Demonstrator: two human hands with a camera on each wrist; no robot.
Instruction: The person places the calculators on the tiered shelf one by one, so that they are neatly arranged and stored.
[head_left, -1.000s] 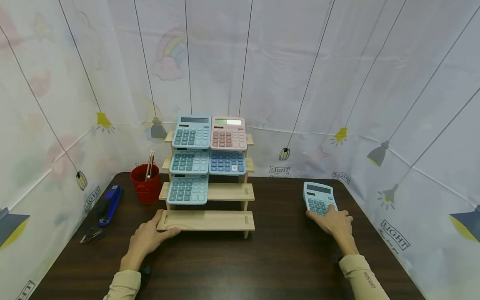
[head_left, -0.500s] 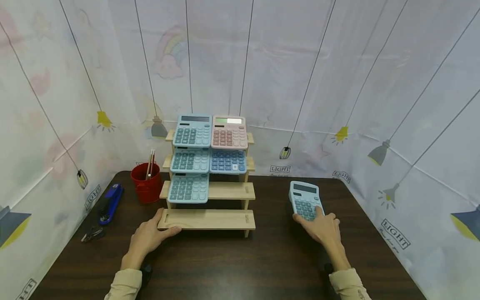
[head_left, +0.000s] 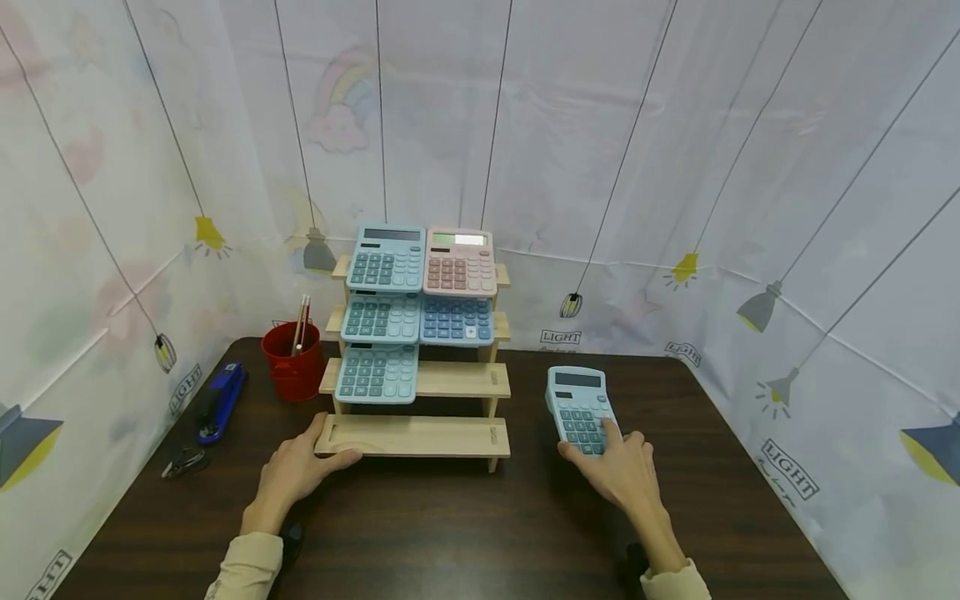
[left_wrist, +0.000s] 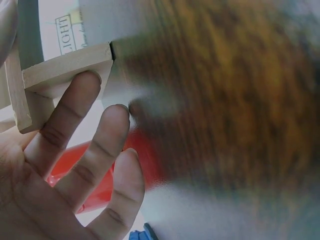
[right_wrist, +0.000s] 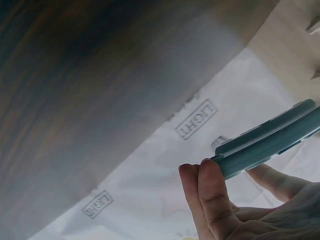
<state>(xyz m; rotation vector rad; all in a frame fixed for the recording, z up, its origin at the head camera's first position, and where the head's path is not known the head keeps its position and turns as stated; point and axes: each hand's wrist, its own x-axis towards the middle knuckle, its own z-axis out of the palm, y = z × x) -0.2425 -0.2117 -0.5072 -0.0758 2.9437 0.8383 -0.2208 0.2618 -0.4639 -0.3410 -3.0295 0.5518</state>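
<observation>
Sliding leftward across the frame since the earlier views, the loose blue calculator [head_left: 579, 399] is now lying lower right of centre, near the right end of the wooden tiered rack [head_left: 417, 439], and the right hand [head_left: 617, 468] has come along with it. That right hand is pinching the calculator's near edge, thumb on the keys and fingertips [right_wrist: 210, 186] curling under the casing, as the right wrist view is showing. At lower left of centre the left hand [head_left: 294, 472] is resting on the dark bench [head_left: 465, 533] with relaxed fingers [left_wrist: 75, 107] pressing against the left corner of the rack's bottom step, thumb lying along its front. On the rack five calculators are sitting: a blue one [head_left: 386, 257] and a pink one [head_left: 460, 262] on top, a teal [head_left: 381, 317] and a darker blue [head_left: 457, 321] below, and one more teal [head_left: 377, 373] on the third step. Left of the rack a red cup [head_left: 292, 362] is holding pencils, with a blue stapler [head_left: 218, 401] and a binder clip [head_left: 182, 460] further left. The word "LIGHT" [head_left: 560, 337] is showing printed on the backdrop behind the bench, repeated at several spots.
</observation>
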